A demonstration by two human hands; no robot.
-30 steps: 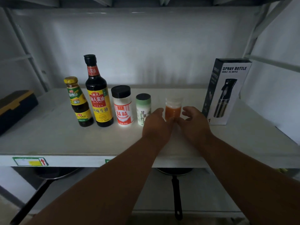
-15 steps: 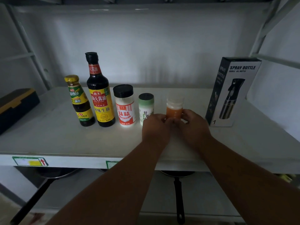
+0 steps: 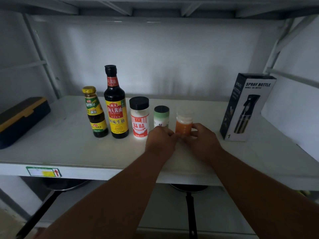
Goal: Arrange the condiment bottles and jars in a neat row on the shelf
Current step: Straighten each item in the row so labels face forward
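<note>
On the white shelf [image 3: 69,149] stands a row, left to right: a small yellow-capped sauce bottle [image 3: 94,112], a tall dark soy sauce bottle [image 3: 116,104], a black-lidded white jar with a red label [image 3: 139,118], a green-labelled shaker [image 3: 161,116] and a small orange jar with a clear cap [image 3: 184,122]. My left hand [image 3: 160,140] and my right hand [image 3: 202,138] pinch the orange jar's base from either side. The left hand hides the lower part of the green shaker.
A boxed spray bottle [image 3: 245,107] stands upright at the shelf's right. A dark case with a yellow stripe [image 3: 20,118] lies at the left edge. Pans with long handles [image 3: 189,209] sit on the lower shelf. A shelf above forms a low ceiling.
Both hands closed in on the orange jar from open positions and now grip its base. The jar stays upright at the right end of the row.
</note>
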